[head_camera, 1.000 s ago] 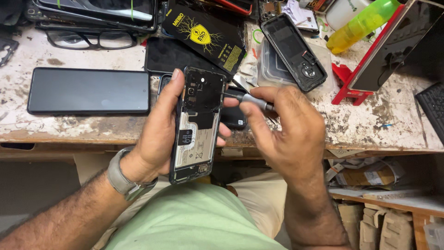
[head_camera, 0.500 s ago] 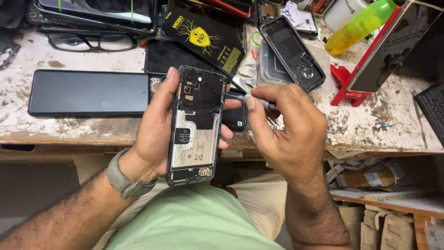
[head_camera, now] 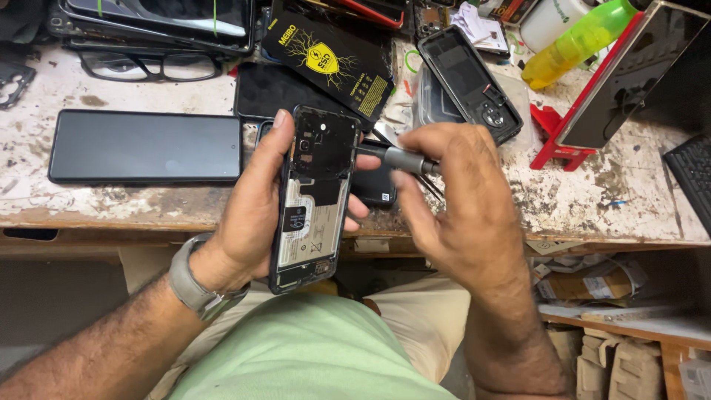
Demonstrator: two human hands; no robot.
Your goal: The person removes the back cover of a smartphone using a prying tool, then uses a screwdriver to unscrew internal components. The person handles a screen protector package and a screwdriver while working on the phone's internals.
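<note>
From the head camera, a flat black packet point(head_camera: 326, 63) with a yellow emblem lies just beyond the opened phone point(head_camera: 311, 200). The left hand point(head_camera: 248, 215) grips the backless phone above the bench edge; right hand point(head_camera: 463, 211) fingers pinch a grey screwdriver point(head_camera: 396, 157) against its top.

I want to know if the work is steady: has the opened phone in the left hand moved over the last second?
Barely: the opened phone, held in the left hand, keeps its place against the dark slab phone lying on the bench.
</note>
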